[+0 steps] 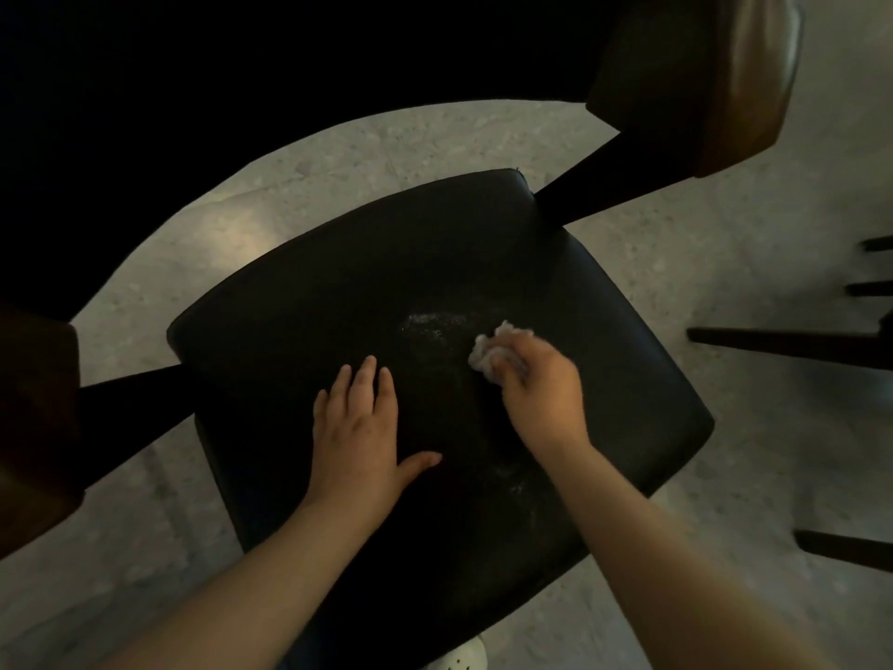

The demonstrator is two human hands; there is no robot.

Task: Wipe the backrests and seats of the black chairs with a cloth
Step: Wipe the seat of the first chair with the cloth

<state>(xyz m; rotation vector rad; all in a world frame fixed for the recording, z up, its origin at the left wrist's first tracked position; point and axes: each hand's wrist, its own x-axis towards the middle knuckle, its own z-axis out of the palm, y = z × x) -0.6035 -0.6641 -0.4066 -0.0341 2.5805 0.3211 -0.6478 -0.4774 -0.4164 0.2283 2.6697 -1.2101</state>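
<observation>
Your black padded leather seat [338, 307] stands over a pale speckled stone floor [338, 152]. Your left hand [357, 427] rests flat on the seat. Near it, your right hand [541, 389] grips a crumpled white cloth [485, 353] against the seat, just beside a faint whitish dusty patch [430, 326].

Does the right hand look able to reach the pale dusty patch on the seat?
Probably yes. The right hand grips the cloth just beside the dusty patch, nothing lies between them, and the left hand rests flat farther off.

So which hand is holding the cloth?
The right hand: its fingers curl round the white cloth on the black seat. The left hand lies flat on the seat, holding nothing.
</observation>
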